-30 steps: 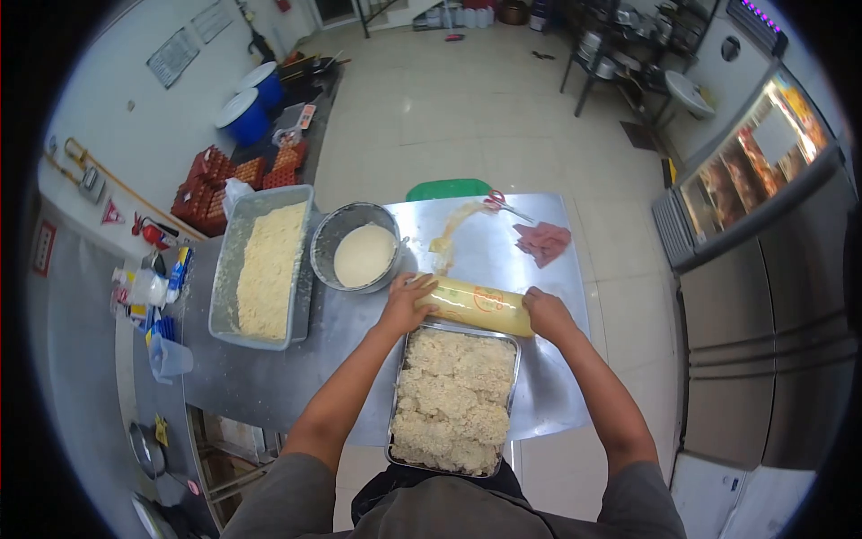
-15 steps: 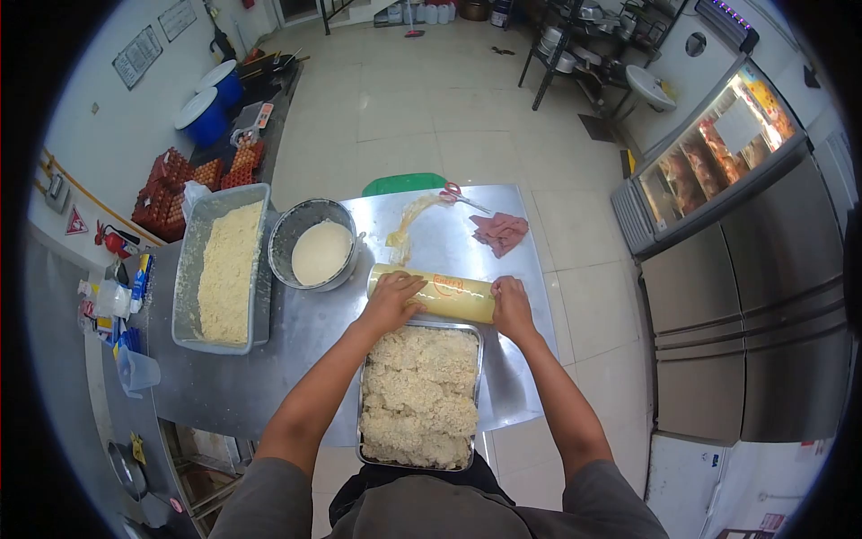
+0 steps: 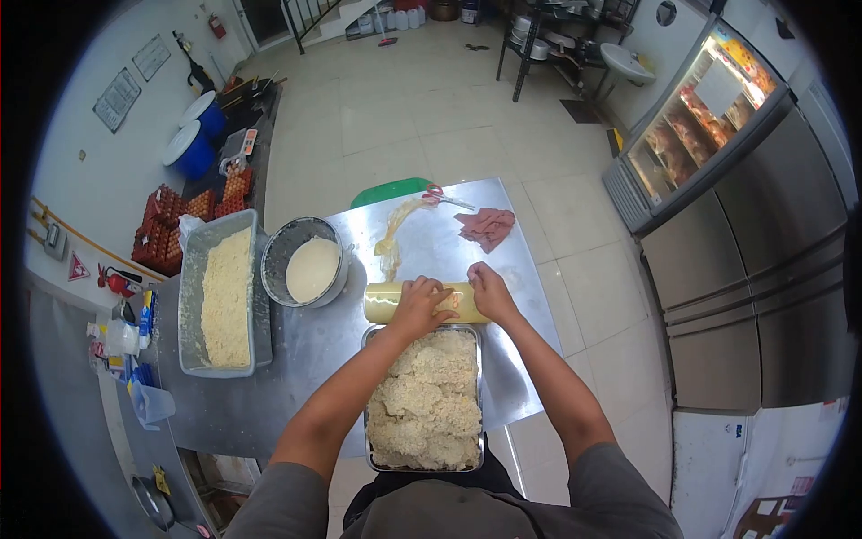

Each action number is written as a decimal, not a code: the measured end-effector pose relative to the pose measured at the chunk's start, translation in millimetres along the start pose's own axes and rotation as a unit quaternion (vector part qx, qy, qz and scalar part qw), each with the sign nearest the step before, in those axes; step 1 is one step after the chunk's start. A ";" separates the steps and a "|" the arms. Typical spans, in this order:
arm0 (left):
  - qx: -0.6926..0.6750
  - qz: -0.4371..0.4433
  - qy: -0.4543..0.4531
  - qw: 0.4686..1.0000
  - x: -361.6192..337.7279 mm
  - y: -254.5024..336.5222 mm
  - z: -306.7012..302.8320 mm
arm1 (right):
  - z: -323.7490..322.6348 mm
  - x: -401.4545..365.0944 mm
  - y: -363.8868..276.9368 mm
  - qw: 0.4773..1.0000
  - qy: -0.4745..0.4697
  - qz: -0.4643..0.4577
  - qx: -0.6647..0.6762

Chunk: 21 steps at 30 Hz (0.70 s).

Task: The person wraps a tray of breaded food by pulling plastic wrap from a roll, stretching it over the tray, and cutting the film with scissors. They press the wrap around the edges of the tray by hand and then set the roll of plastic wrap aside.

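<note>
While the left hand (image 3: pixel 420 306) curls over the cling-film roll (image 3: pixel 384 303) and the right hand (image 3: pixel 483 293) grips its end, it lies just beyond the breaded-food tray (image 3: pixel 365 404); unrolling seems underway, needing a freed film edge.

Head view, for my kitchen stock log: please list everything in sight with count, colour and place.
steel table: one, silver, centre
metal tray: one, silver, near table edge, full of pale breaded pieces
yellow roll: one, yellow, lying just beyond the tray
grey tub: one, grey, table left, holds pale crumbs
metal bowl: one, silver, beside the tub, white contents
scissors: one, red-handled, far table edge
pink pieces: one pile, pink, far right of table
blue barrels: two, blue, white lids, by left wall
left hand, right hand: two, both on the roll
</note>
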<state>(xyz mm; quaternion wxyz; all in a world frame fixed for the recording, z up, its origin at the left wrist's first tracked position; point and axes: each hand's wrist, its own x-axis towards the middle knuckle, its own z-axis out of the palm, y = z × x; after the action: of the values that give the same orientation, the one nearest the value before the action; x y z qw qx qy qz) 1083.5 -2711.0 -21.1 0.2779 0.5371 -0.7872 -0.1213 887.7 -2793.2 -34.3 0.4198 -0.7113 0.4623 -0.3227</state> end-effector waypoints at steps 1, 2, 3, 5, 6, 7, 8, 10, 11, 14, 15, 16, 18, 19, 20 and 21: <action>0.013 0.004 0.016 1.000 4.0 4.8 6.0 | -0.1 0.6 0.1 1.000 0.003 0.001 0.001; 0.025 0.007 0.032 0.999 6.5 7.4 13.9 | -0.9 1.0 0.0 1.000 -0.008 0.008 0.007; 0.024 0.009 0.031 0.999 8.0 8.2 23.6 | -2.5 1.2 0.1 1.000 -0.019 0.016 0.012; -0.007 0.005 0.058 0.998 12.1 11.7 37.5 | -5.7 4.4 3.3 1.000 -0.023 0.006 0.010; -0.008 0.006 0.058 0.998 13.2 14.3 40.9 | -7.1 6.0 6.5 1.000 -0.029 -0.005 0.010; -0.011 -0.018 0.079 0.997 14.4 16.4 43.7 | -8.8 7.6 9.6 1.000 -0.028 -0.005 0.009; -0.014 -0.042 0.098 0.994 16.2 18.7 44.9 | -11.2 8.8 8.8 0.998 -0.047 0.000 0.030; -0.052 -0.081 0.100 0.990 19.8 17.6 43.3 | -18.9 11.2 8.0 0.997 -0.064 0.004 0.050; -0.089 -0.120 0.098 0.984 21.1 16.3 40.5 | -25.9 10.1 0.7 0.993 -0.117 0.003 0.029; -0.153 -0.093 0.078 0.981 25.9 5.1 28.0 | -31.4 9.1 -4.2 0.983 -0.172 -0.065 -0.030; -0.156 -0.081 0.051 0.983 26.9 -0.6 24.4 | -30.1 9.0 -3.6 0.972 -0.177 -0.134 -0.071; -0.157 -0.079 0.044 0.984 25.9 -4.2 22.0 | -27.9 9.5 -3.2 0.974 -0.173 -0.129 -0.068; -0.198 -0.114 0.002 0.974 25.1 -11.3 18.2 | -23.4 14.3 -6.6 0.949 -0.195 -0.178 -0.174; -0.210 -0.133 0.005 0.969 21.6 -13.5 14.9 | -22.3 17.5 -9.3 0.950 -0.191 -0.176 -0.174; -0.210 -0.130 0.003 0.969 19.1 -13.7 8.3 | -21.6 21.4 -12.9 0.947 -0.222 -0.149 -0.178; -0.250 -0.178 0.053 0.950 15.5 -13.5 -0.3 | -20.9 25.0 -14.0 0.943 -0.253 -0.121 -0.181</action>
<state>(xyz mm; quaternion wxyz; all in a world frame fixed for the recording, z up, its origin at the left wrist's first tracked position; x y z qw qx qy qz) 1090.0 -2730.4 -22.7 0.4189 0.5872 -0.6072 -0.3331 884.5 -2819.5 -10.9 0.3449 -0.8842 0.3016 -0.0915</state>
